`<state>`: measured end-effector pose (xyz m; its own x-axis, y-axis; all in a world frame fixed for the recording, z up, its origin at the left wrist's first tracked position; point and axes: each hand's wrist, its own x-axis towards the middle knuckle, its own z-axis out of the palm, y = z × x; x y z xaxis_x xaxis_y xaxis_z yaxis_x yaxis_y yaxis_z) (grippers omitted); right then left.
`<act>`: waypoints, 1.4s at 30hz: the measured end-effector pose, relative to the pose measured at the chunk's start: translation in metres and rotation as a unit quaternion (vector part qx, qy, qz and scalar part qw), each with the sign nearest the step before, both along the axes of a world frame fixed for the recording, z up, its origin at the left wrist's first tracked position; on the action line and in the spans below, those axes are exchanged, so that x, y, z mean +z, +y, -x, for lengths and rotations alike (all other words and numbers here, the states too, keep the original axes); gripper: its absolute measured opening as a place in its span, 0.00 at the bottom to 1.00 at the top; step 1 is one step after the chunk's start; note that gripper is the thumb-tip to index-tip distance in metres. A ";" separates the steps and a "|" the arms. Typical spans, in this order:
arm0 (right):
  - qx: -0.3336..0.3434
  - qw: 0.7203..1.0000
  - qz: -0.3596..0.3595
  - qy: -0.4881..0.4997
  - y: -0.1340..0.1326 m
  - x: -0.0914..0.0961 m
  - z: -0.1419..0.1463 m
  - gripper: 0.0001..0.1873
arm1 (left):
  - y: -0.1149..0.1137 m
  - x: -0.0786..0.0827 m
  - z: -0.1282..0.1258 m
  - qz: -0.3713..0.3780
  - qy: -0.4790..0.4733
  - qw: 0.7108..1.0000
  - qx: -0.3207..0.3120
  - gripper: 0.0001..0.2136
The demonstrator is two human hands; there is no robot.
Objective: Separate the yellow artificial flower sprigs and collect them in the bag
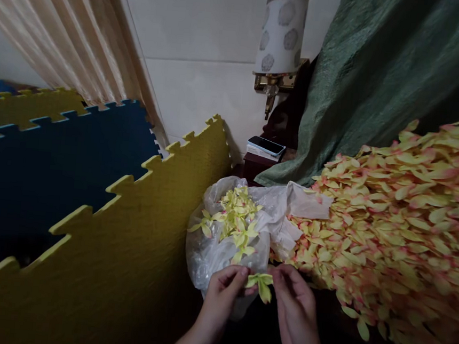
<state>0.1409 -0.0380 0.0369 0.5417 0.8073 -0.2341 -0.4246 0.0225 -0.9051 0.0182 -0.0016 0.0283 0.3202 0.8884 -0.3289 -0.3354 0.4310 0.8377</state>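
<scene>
Fingers Meet Over a Single Yellow Bloom

A yellow foam mat (160, 230) stands left of a clear plastic bag (198, 252), while a green cloth (366, 82) hangs beyond the bag and to its right. A great heap of yellow and pink petals (406, 219) spreads right of the bag. Inside the bag's mouth sits a clump of yellow-green flowers (236, 215).

At the bag's near edge, the left hand (223, 286) pinches one side of a small flower (260, 283) between thumb and forefinger. The right hand (296, 301) brings bent fingertips to the opposite side; whether they pinch it too, one cannot tell.

The flower is just off the bag's near right edge, its longer span running from hand to hand, one petal drooping between. The left hand is nearer the bag, the right nearer the heap.
</scene>
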 end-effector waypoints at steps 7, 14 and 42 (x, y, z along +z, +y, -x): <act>-0.040 0.994 0.031 0.098 0.012 0.003 -0.002 0.18 | 0.004 0.001 0.007 -0.088 -0.009 0.996 -0.008 0.10; -0.092 0.966 -0.043 -0.239 0.009 0.008 0.004 0.15 | 0.007 0.008 0.005 -0.074 0.017 0.997 0.014 0.12; 0.164 0.962 -0.045 -0.211 0.005 0.011 -0.007 0.08 | 0.010 0.020 0.009 -0.197 0.142 0.963 -0.115 0.16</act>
<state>0.1483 -0.0330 0.0476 0.2850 0.9581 0.0293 -0.0166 0.0355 -0.9992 0.0090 0.0085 0.0487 0.4710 0.8781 -0.0844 -0.0013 0.0964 0.9953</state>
